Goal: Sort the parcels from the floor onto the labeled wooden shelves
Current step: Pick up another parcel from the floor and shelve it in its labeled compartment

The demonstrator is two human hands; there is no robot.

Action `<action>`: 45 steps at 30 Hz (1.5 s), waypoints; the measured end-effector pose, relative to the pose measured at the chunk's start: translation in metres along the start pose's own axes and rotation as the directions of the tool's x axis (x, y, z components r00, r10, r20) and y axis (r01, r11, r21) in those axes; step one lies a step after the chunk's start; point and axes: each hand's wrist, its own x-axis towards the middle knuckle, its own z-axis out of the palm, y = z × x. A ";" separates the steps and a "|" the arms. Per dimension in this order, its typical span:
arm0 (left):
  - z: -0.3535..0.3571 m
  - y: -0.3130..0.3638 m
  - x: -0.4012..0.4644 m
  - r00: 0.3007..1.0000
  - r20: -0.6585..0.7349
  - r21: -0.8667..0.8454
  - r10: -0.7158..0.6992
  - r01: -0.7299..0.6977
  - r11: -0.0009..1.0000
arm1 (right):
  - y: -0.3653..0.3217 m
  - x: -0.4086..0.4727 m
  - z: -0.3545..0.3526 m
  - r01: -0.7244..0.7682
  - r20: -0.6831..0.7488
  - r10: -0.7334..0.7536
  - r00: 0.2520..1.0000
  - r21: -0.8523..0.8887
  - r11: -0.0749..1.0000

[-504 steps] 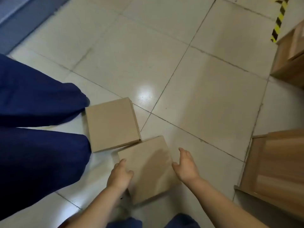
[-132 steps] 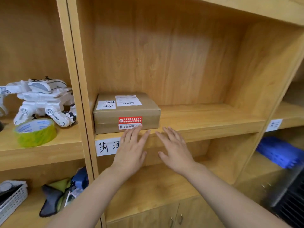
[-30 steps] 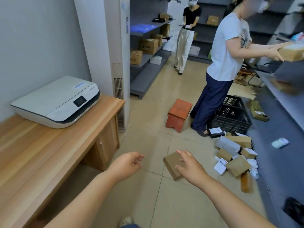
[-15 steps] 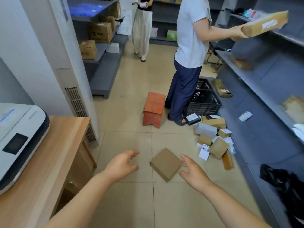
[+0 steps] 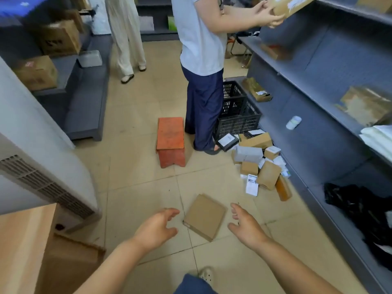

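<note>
Your left hand [image 5: 156,228] and right hand [image 5: 246,227] hang open and empty either side of the flat square brown cardboard parcel [image 5: 204,216]. Neither touches it. The orange wooden stool [image 5: 170,141] stands well beyond the parcel.

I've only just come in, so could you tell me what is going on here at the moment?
Parcels are being sorted. The camera wearer reaches down with the left hand and right hand, both open, on either side of a flat cardboard parcel lying alone on the floor; neither touches it yet. More parcels sit in a pile by the grey shelving. Another person stands near a black crate, holding a box up by a shelf.
</note>
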 end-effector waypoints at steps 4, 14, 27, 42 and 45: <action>-0.022 0.000 0.052 0.999 -0.011 0.038 -0.036 0.036 0.999 | -0.003 0.053 -0.007 -0.031 0.063 0.030 0.998 0.015 0.999; -0.011 -0.020 0.153 0.990 0.100 0.008 -0.097 0.097 0.995 | 0.031 0.147 0.005 -0.197 0.157 0.195 0.968 -0.001 0.980; 0.091 -0.138 0.314 0.952 0.290 0.035 -0.095 0.089 0.995 | 0.140 0.255 0.131 -0.420 0.168 0.405 0.899 0.064 0.905; 0.283 -0.292 0.495 0.946 0.316 -0.035 -0.073 0.088 0.995 | 0.324 0.441 0.292 -0.434 0.039 0.433 0.901 0.090 0.896; 0.310 -0.322 0.529 0.938 0.336 0.076 -0.085 0.063 0.995 | 0.359 0.470 0.302 -0.458 -0.013 0.459 0.889 0.018 0.889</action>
